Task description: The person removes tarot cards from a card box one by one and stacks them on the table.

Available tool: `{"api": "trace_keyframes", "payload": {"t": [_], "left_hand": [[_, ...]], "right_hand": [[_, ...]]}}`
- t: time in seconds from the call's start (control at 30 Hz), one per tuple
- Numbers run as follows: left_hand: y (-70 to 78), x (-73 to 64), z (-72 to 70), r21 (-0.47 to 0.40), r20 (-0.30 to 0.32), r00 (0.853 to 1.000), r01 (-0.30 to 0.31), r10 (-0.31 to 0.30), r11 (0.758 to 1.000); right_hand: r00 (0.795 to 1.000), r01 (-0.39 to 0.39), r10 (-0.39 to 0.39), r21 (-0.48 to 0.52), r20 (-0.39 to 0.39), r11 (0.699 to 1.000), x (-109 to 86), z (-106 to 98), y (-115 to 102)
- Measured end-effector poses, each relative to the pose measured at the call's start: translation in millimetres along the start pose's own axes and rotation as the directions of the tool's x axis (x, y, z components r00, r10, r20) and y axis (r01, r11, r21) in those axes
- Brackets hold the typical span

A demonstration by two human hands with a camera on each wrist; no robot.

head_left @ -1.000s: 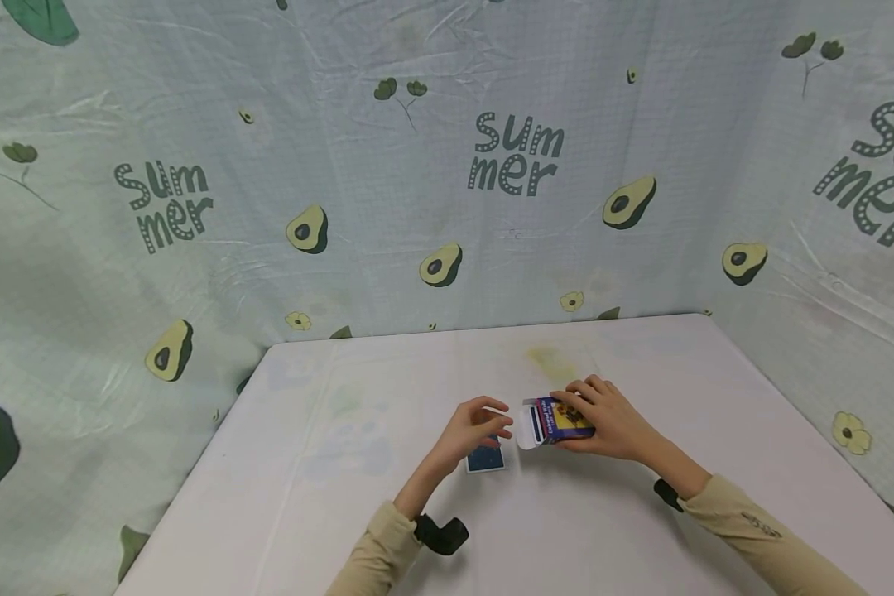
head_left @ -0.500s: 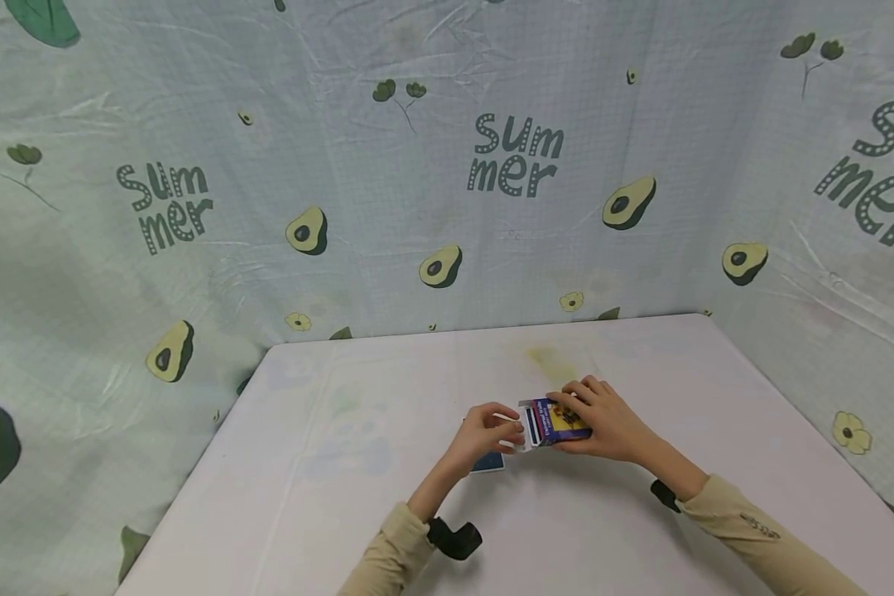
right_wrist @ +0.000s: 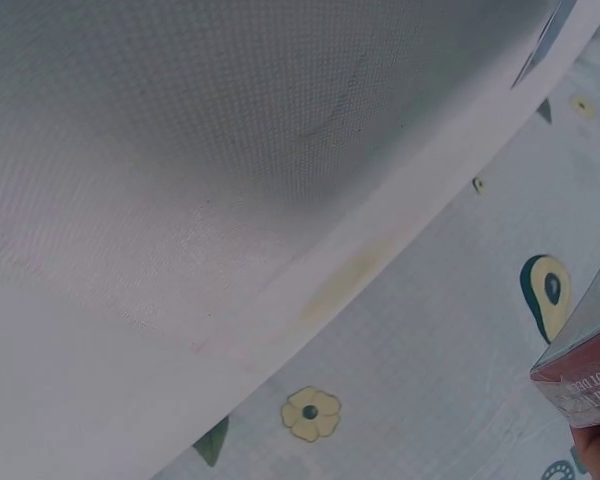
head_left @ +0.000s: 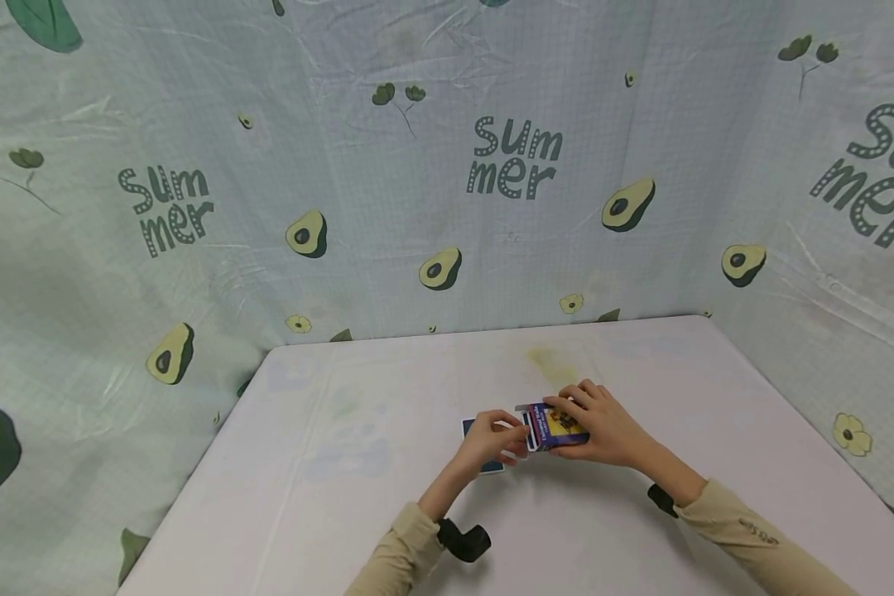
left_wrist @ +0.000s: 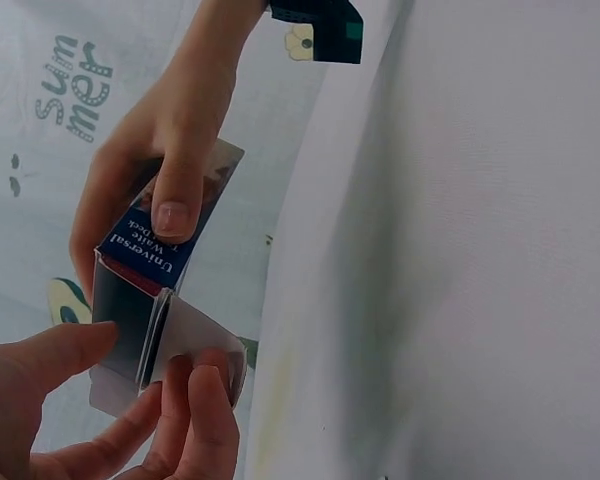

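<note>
edges of the pale tabletop (head_left: pixel 358 497) stood well apart from the small card box (head_left: pixel 562 424); the far edge ran across beneath the backdrop (head_left: pixel 387 182), the left and right edges slanted outward toward the viewer, and the near edge lay outside the head view. wide stretches of surface extended to the left of the left hand (head_left: pixel 486 443) and between the right hand (head_left: pixel 603 426) and the right edge.

the box was held over the middle of the tabletop, right of the head view's centre, with its long axis running roughly left to right. its opened end pointed toward the left hand, and a white flap (left_wrist: pixel 202 345) projected there. the right hand was clamped on the closed portion, its thumb on one side, as the left wrist view showed. the left hand's thumb and fingers bent around the opened end, touching it; whether they pinched anything could not be told. a dark blue card (head_left: pixel 492 468) lay on the tabletop, partly hidden behind the left hand.

the tabletop carried a yellowish stain (head_left: pixel 550 364) near its far edge. the backdrop bore avocados (head_left: pixel 307 233) and "summer" lettering (head_left: pixel 514 157). beige sleeves (head_left: pixel 763 538) covered both forearms, and a black wrist device (head_left: pixel 465 542) was worn beyond the left cuff. the right wrist view caught only a corner of the box.
</note>
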State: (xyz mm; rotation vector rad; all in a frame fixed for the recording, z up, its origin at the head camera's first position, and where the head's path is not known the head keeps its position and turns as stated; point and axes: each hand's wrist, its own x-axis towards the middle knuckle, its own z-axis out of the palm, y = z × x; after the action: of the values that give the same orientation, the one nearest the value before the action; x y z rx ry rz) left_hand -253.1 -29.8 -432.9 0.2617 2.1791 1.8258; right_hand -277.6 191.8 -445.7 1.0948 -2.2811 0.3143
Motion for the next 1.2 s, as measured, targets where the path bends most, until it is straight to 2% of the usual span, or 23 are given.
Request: {"api": "trace_keyframes", "payload": {"t": [0.23, 0.57, 0.77, 1.2], "left_hand": [[12.3, -10.3, 3.1, 0.028, -0.008, 1.000, 0.015, -0.015, 1.000], [-6.9, 4.1, 4.7, 0.010, -0.017, 0.999, 0.046, -0.046, 0.999], [-7.3, 4.4, 6.0, -0.005, -0.027, 0.998, 0.049, -0.049, 0.999], [-8.0, 4.7, 2.2, 0.002, 0.000, 1.000, 0.028, -0.028, 1.000]], "right_hand": [[1.000, 0.001, -0.001, 0.010, -0.002, 1.000, 1.1, 1.0, -1.9], [1.000, -0.006, 0.006, 0.004, 0.013, 1.000, 0.7, 2.2, -3.5], [1.000, -0.012, 0.012, 0.014, 0.014, 1.000, 0.1, 2.3, -4.0], [0.999, -0.028, 0.027, 0.018, 0.027, 0.999, -0.2, 0.1, -4.4]]}}
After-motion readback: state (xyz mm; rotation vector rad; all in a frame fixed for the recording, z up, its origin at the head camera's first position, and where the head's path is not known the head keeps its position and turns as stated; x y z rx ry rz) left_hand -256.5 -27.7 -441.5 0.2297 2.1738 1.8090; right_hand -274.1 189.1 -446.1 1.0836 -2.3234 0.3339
